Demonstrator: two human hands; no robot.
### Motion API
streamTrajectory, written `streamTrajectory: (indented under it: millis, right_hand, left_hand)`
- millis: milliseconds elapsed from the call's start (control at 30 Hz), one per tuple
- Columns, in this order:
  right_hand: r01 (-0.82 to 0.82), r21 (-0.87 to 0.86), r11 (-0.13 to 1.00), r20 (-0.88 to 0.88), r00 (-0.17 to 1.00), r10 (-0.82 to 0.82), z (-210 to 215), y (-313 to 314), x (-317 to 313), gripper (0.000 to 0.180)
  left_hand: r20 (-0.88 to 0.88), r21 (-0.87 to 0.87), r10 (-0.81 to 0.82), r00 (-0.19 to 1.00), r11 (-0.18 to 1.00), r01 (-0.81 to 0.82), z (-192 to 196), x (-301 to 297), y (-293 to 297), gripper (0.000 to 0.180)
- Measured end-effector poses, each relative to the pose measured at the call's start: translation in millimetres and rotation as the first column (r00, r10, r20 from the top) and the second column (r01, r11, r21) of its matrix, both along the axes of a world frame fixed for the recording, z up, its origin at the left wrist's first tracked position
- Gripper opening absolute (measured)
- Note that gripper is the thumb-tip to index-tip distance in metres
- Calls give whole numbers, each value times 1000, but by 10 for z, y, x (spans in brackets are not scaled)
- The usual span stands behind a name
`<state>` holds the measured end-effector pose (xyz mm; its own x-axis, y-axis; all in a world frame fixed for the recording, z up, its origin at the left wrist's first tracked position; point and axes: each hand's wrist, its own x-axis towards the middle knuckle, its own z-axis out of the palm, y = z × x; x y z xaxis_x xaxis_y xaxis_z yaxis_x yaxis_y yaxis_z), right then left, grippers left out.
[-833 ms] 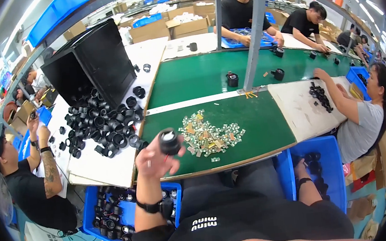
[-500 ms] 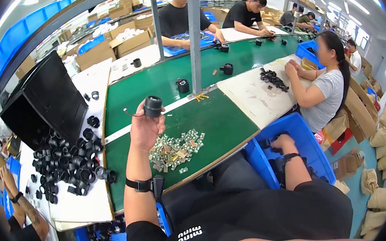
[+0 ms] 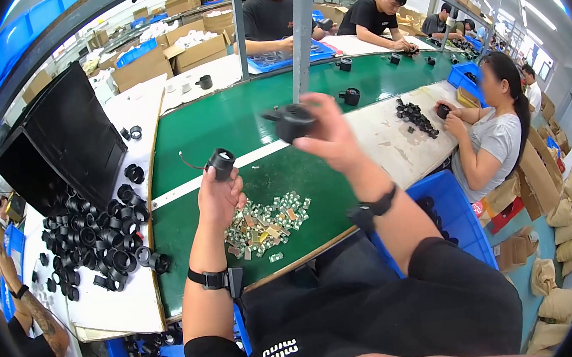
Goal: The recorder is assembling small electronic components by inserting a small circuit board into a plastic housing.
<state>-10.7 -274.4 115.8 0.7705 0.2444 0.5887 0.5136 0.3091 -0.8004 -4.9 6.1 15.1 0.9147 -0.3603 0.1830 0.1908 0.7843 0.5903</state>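
While we've got a part in each hand, nothing looks joined up yet. Our left hand [image 3: 217, 197] is closed around a small black cylindrical housing [image 3: 221, 163] with a thin wire trailing off it, held up above the green mat [image 3: 186, 140]. Our right hand [image 3: 327, 137] is raised higher, fingers pinched on a second black round part [image 3: 292, 122], a bit blurred, so we can't make out its shape any better than that. The two pieces are near each other but clearly apart.

Right under our hands sits a loose heap of small silvery metal clips [image 3: 266, 223] on the mat. Over on the left, the white table [image 3: 116, 308] carries a big pile of black ring housings [image 3: 92, 238] spilling out of a tilted black tray [image 3: 63, 152]. A blue bin [image 3: 465, 220] sits by our right elbow.

Going by that pile, we'd say there's plenty left. Whether the parts in the blue bin are finished ones, we can't tell.
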Motion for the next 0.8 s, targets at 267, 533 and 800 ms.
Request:
streamTrajectory:
  millis: [267, 533, 800]
  right_hand:
    - [64, -441, 895, 110, 994, -17, -840, 754, 492, 69]
    - [-16, -320, 947, 226, 970, 93, -835, 690, 595, 56]
    - [-136, -206, 969, 172, 970, 172, -829, 729, 564, 54]
  left_hand:
    - [441, 630, 220, 870, 614, -475, -63, 20, 27, 52]
    - [513, 669, 233, 826, 495, -555, -49, -54, -76, 58]
    - [630, 656, 125, 767, 443, -611, 111, -100, 5, 65]
